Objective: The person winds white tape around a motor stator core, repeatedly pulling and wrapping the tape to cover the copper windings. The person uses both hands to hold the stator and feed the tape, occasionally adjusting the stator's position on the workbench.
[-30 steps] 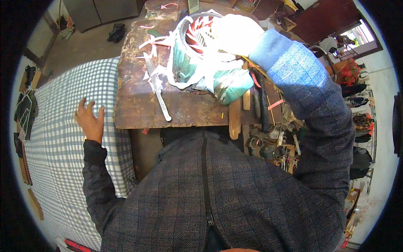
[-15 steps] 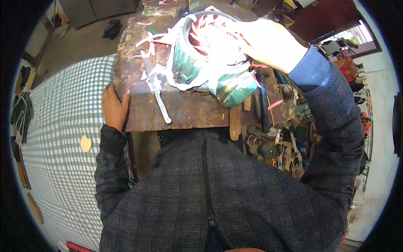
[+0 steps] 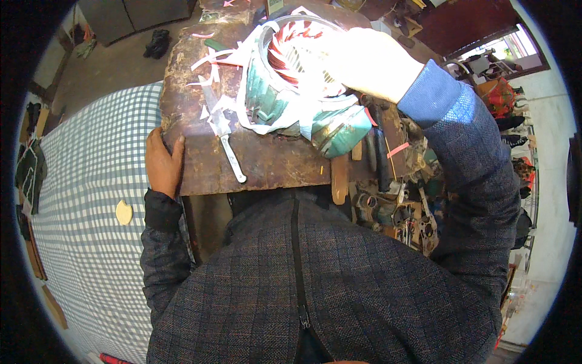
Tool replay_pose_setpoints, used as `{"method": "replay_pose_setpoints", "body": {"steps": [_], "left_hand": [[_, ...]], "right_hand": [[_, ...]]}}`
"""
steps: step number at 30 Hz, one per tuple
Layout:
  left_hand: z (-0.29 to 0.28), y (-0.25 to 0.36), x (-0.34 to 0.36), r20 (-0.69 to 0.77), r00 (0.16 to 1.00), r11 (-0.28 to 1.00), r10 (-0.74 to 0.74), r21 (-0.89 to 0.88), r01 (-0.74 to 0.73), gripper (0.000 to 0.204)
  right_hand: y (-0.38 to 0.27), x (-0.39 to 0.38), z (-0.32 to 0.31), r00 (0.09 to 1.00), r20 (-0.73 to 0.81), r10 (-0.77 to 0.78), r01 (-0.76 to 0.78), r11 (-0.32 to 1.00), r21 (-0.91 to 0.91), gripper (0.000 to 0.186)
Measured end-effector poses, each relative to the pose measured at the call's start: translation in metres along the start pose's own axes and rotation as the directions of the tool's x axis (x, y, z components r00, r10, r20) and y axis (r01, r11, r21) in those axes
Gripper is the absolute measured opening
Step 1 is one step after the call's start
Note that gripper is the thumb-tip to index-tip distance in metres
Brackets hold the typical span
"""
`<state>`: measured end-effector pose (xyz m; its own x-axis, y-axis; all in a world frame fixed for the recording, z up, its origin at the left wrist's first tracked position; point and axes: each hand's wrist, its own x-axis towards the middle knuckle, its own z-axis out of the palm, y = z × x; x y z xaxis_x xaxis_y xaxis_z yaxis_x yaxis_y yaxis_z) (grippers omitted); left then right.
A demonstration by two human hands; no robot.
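one motor housing [image 3: 267, 102], one knife [image 3: 227, 145] on one bench [image 3: 276, 165]

head view: right hand [image 3: 381, 64] at the housing's opening; glare hides its fingers, grip cannot be told. left hand [image 3: 163, 162] rests on the bench's left edge, fingers loosely open.

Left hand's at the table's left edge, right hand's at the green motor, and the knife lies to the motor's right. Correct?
Not quite: the knife lies to the left of the green motor, as the head view shows. The left hand is at the table's left edge and the right hand at the motor.
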<state>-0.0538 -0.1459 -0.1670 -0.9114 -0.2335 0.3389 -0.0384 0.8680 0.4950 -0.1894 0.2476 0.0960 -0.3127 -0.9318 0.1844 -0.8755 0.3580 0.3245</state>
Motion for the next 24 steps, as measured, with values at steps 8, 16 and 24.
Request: {"method": "replay_pose_setpoints", "body": {"steps": [8, 16, 24], "left_hand": [[0.000, 0.001, 0.000, 0.018, 0.999, 0.999, -0.035, -0.004, 0.036, 0.059], [0.003, 0.001, 0.000, 0.005, 0.999, 0.999, -0.032, -0.032, 0.032, 0.060], [0.004, -0.001, -0.001, 0.028, 0.996, 0.992, -0.088, -0.082, 0.091, 0.063]], "right_hand": [[0.003, 0.004, 0.015, 1.000, 0.024, 0.020, -0.020, 0.999, -0.028, 0.038], [-0.003, 0.015, 0.034, 0.992, 0.025, 0.127, -0.125, 0.990, -0.066, 0.035], [0.003, 0.028, 0.053, 0.990, 0.026, 0.137, -0.137, 0.990, -0.011, 0.033]]}}
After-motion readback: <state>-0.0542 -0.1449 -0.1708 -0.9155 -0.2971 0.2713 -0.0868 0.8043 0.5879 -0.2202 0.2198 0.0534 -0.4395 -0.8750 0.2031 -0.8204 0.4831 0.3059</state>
